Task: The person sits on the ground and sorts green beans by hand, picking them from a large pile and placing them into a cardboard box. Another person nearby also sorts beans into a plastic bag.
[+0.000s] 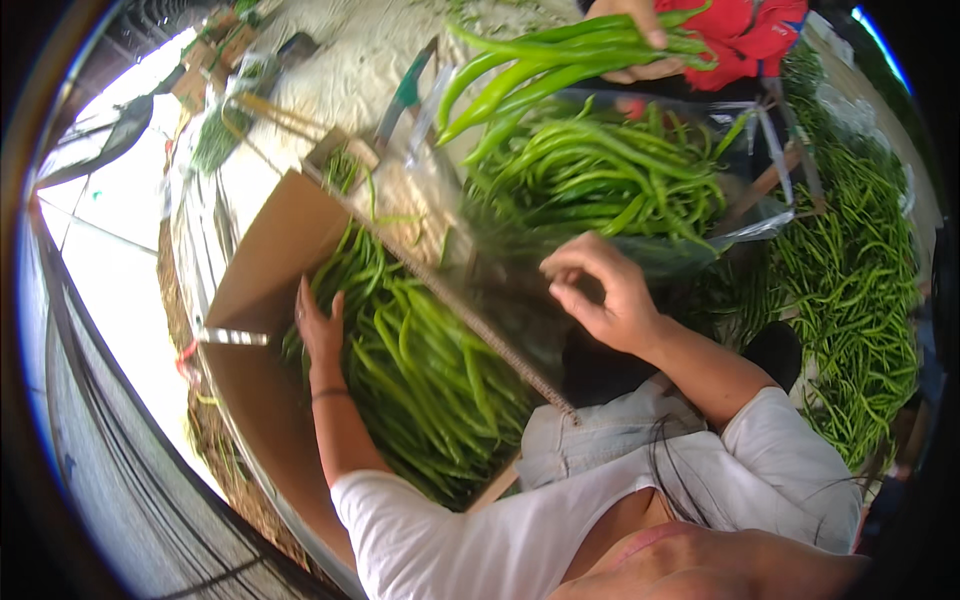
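Observation:
My left hand (321, 322) is inside a cardboard box (281, 232), its fingers apart against the green chili peppers (420, 352) near the box's far left side; it grips none that I can see. To the right of the box, my right hand (589, 289) hovers with bent fingers and nothing visible between them. Just beyond it lies a heap of long green peppers (607, 172) in a clear plastic bag (750, 229). Above that heap, another person's hand (637, 30) holds a bunch of long green peppers (517, 64).
A large pile of green peppers (847, 315) spreads along the right side. Behind the box are a small carton (364, 150) with peppers and a green-handled tool (405, 90). Bags of greens and cardboard boxes (199, 71) stand at the upper left. A red garment (739, 37) shows at the top.

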Action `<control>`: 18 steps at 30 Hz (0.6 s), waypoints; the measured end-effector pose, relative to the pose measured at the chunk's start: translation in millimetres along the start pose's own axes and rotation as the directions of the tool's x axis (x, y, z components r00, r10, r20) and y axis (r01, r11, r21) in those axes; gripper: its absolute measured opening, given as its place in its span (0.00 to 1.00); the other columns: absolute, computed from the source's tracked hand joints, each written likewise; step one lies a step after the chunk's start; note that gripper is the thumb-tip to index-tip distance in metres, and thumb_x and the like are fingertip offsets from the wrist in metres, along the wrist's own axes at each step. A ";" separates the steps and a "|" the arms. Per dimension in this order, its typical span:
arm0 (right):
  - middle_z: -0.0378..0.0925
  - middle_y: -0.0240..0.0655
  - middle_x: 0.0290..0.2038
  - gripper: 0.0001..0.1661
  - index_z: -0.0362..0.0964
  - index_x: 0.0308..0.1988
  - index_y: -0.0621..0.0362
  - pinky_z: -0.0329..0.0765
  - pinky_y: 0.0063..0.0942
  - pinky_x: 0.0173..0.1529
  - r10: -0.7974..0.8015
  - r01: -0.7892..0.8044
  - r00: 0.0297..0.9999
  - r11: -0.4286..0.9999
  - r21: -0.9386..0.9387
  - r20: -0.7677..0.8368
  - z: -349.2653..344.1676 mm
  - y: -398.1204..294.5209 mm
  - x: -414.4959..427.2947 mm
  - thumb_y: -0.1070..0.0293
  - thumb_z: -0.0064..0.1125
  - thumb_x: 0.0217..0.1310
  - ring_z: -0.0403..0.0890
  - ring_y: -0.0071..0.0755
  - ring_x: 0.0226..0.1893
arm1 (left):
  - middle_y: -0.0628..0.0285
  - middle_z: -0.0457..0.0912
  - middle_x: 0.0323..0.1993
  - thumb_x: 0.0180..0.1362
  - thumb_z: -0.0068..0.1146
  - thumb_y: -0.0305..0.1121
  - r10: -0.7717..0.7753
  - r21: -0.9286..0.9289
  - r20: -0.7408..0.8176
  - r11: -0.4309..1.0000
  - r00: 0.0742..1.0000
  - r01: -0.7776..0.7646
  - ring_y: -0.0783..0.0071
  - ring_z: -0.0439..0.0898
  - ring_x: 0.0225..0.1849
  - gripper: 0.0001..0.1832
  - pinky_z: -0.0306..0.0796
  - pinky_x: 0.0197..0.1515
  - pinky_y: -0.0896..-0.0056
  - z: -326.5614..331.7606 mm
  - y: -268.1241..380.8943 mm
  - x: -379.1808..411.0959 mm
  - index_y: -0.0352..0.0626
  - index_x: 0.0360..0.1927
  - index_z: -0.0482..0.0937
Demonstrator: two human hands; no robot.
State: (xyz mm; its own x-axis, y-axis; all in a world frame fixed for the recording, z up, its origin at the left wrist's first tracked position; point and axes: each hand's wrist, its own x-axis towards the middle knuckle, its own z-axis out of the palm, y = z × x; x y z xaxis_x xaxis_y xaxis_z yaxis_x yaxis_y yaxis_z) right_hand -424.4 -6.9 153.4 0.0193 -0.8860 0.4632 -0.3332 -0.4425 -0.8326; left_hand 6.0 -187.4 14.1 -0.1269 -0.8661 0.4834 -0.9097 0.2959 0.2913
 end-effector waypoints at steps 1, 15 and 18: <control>0.74 0.39 0.38 0.15 0.73 0.40 0.60 0.73 0.29 0.43 -0.282 0.231 0.955 0.900 -0.370 -0.090 -24.1 2.7 12.6 0.78 0.61 0.48 0.76 0.37 0.37 | 0.41 0.66 0.59 0.55 0.62 0.38 0.001 -0.031 -0.053 1.000 0.999 -0.003 0.44 0.65 0.60 0.36 0.60 0.62 0.54 -3.6 13.8 -0.7 0.36 0.64 0.60; 0.76 0.44 0.36 0.27 0.70 0.40 0.63 0.55 0.45 0.58 -0.421 0.402 0.848 0.118 -0.908 0.321 -149.9 -49.8 185.3 0.58 0.65 0.39 0.74 0.45 0.43 | 0.49 0.68 0.61 0.61 0.54 0.30 -0.329 -0.674 0.030 0.691 0.944 0.262 0.59 0.65 0.64 0.28 0.58 0.63 0.55 -79.8 119.1 -44.3 0.42 0.64 0.62; 0.76 0.44 0.35 0.25 0.70 0.38 0.61 0.63 0.43 0.53 -0.374 0.359 0.890 0.222 -0.907 0.261 -155.2 -56.2 173.4 0.60 0.65 0.38 0.76 0.46 0.42 | 0.48 0.69 0.59 0.61 0.52 0.25 -0.262 -0.700 -0.004 0.690 0.965 0.184 0.60 0.68 0.62 0.24 0.63 0.61 0.60 -102.0 149.9 -36.1 0.34 0.61 0.64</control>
State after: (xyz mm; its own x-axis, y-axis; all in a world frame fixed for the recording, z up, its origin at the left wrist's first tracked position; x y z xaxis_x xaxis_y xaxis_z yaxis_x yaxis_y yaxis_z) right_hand -548.6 -114.2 327.7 0.3875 -0.6591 0.6445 -0.9217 -0.2911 0.2565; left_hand -85.5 -70.7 124.5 0.1171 -0.9116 0.3940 -0.3749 0.3268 0.8676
